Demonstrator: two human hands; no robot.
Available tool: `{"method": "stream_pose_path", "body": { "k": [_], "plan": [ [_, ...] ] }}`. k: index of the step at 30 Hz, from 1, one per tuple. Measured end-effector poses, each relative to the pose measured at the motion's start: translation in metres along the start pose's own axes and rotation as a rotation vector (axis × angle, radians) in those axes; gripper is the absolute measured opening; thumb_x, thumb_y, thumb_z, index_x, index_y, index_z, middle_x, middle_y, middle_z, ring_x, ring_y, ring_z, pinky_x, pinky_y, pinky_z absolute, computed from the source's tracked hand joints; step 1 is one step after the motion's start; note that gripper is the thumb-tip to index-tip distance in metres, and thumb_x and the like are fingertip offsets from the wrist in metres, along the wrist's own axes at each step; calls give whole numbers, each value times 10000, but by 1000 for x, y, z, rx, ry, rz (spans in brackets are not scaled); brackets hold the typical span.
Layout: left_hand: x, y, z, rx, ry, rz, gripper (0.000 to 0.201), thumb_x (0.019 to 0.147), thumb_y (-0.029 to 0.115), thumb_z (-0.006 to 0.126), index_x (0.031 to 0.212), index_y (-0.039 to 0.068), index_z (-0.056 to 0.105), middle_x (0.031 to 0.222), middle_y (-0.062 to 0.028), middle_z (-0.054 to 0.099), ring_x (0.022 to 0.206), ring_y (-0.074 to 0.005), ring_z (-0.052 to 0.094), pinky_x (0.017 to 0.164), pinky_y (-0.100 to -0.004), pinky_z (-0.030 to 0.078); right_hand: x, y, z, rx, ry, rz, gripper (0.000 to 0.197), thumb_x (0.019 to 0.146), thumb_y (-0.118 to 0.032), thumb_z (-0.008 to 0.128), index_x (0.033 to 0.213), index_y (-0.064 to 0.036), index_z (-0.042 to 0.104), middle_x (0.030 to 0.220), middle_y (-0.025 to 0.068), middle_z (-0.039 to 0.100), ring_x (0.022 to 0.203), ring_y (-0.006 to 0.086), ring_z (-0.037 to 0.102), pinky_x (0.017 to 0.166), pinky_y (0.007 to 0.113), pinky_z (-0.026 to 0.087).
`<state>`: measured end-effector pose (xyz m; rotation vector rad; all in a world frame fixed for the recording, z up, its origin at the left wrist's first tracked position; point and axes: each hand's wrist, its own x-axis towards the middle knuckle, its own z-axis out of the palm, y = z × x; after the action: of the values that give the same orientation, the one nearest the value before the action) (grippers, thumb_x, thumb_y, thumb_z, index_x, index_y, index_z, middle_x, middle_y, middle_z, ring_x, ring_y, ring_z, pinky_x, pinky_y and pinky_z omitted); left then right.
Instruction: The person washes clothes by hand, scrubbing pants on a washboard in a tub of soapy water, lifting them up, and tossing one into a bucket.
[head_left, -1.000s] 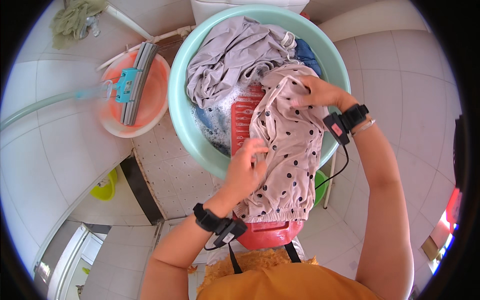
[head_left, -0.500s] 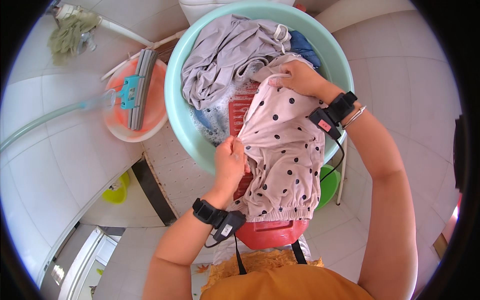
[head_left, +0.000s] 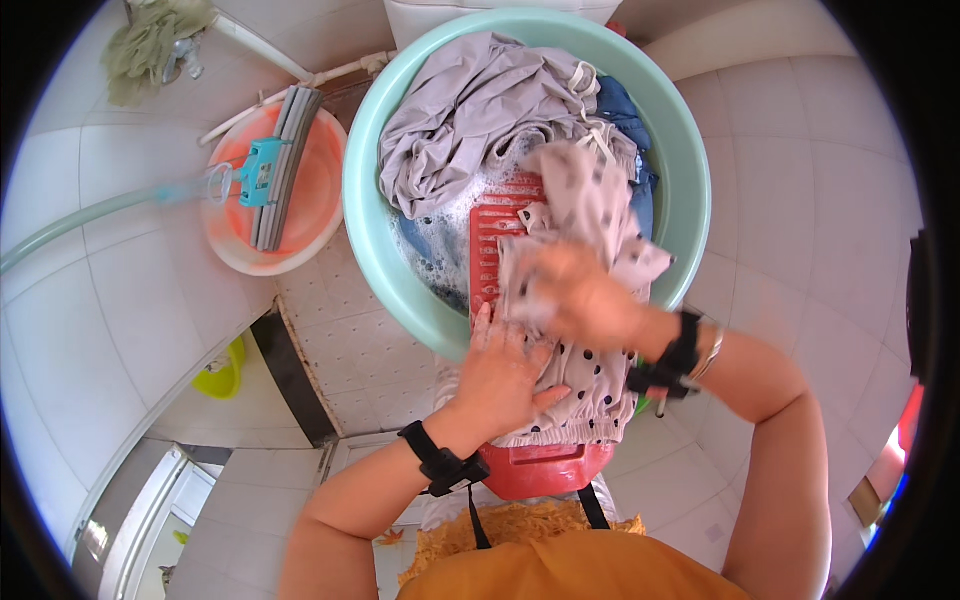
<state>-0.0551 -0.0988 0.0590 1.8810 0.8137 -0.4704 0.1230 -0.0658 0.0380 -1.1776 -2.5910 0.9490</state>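
Note:
A pale pink garment with black polka dots (head_left: 590, 385) and a gathered elastic edge lies over a red washboard (head_left: 490, 235). The board leans in a mint-green basin (head_left: 362, 270) of sudsy water. My left hand (head_left: 500, 375) rests flat on the garment near the basin's front rim, fingers stretched out and thumb apart. Above and to the right of it, my right hand (head_left: 590, 300) is blurred by motion, its fingers curled onto a bunched part of the garment. The garment's far part is folded up and also smeared.
Grey-lilac wet cloth (head_left: 455, 110) and dark blue fabric (head_left: 625, 120) fill the basin's far side. To the left, a sponge mop (head_left: 285, 165) stands in a red-and-white basin (head_left: 325, 220). A yellow-green bowl (head_left: 222, 370) sits further down. Tiled wall (head_left: 790, 170) rises at right.
My left hand has let go of its pinch and now lies flat on the garment. My right hand has come down toward me, and the stretched cloth is now bunched.

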Motion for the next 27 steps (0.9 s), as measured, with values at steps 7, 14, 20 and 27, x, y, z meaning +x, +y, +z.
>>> {"method": "stream_pose_path", "body": {
  "k": [7,14,20,27],
  "plan": [
    [-13,15,22,30,393,225,842,795,466,646,1422,-19,362,1487,-323,232,1399,-461,213,1137,-545,178,59,80,16,-37,223,450,244,824,-188,581,992,-11,572,1026,200,556,1011,383,524,874,452,443],
    [-14,9,14,-12,-106,49,823,796,432,647,1406,-47,373,1492,-290,258,1406,-432,220,1145,-524,182,15,9,22,77,131,-52,212,769,-135,635,971,-74,611,956,137,522,947,331,500,871,430,425],
    [-10,12,24,6,423,230,809,802,426,627,1404,-52,374,1492,-278,270,1413,-411,215,1160,-496,162,60,75,16,-103,258,417,171,835,-127,581,932,12,552,929,189,531,878,375,539,784,460,466],
    [-12,4,13,-10,152,130,797,791,373,639,1408,-51,366,1504,-286,237,1417,-408,207,1158,-490,175,10,6,20,12,138,47,161,757,-147,639,875,-40,614,957,148,542,1036,356,504,920,439,423]
  ]
}}
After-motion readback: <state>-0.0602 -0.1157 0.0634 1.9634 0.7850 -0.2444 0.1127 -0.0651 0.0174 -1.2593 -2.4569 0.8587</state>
